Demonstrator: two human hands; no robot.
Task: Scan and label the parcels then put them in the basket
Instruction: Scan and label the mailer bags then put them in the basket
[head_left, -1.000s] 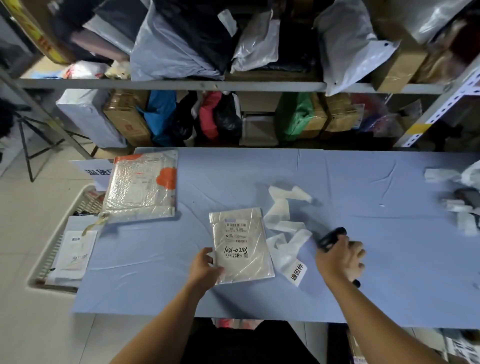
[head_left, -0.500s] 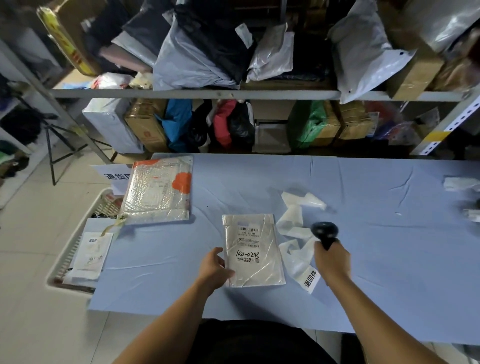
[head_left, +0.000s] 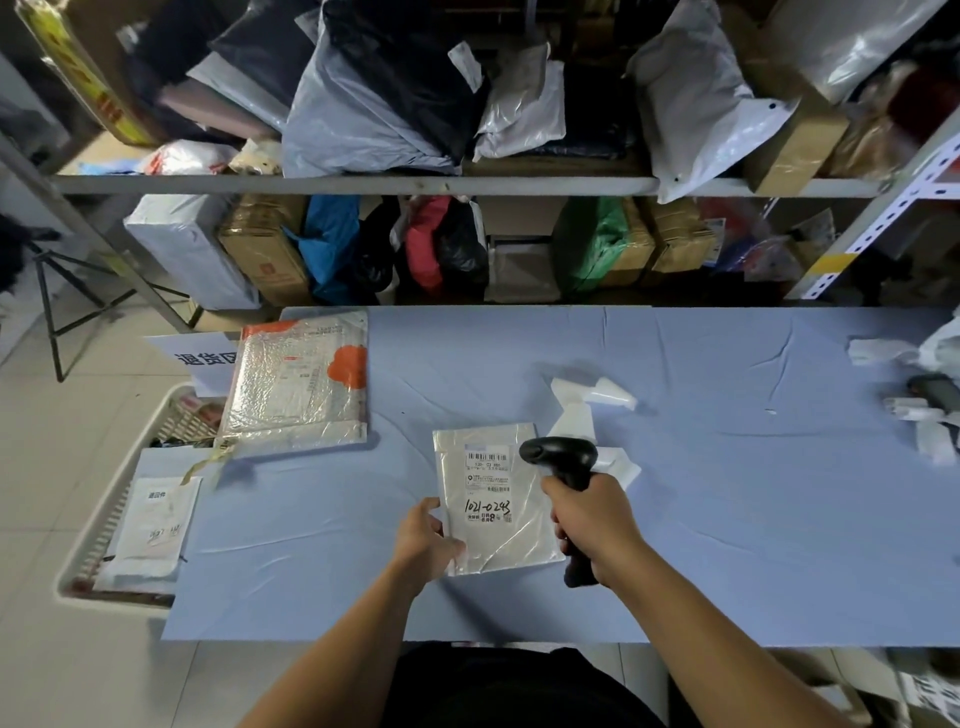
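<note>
A flat silver parcel (head_left: 493, 499) with a barcode label and handwritten number lies on the blue table (head_left: 727, 519). My left hand (head_left: 423, 538) holds its lower left corner. My right hand (head_left: 597, 525) grips the handle of a black barcode scanner (head_left: 563, 460), whose head hovers over the parcel's right edge, beside the barcode label. A larger silver and orange parcel (head_left: 301, 384) lies at the table's left end. Left of the table, on the floor, stands a white basket (head_left: 104, 530) with a white parcel (head_left: 153, 525) inside.
White label strips (head_left: 592, 395) lie behind the scanner. More white scraps and a dark device (head_left: 935, 395) sit at the table's right edge. Shelves (head_left: 363, 184) packed with bags and boxes rise behind the table. A tripod (head_left: 52, 291) stands at far left.
My right hand lifted the scanner from the table and carried it left, over the silver parcel's right edge. My left hand kept hold of the parcel's lower left corner.
</note>
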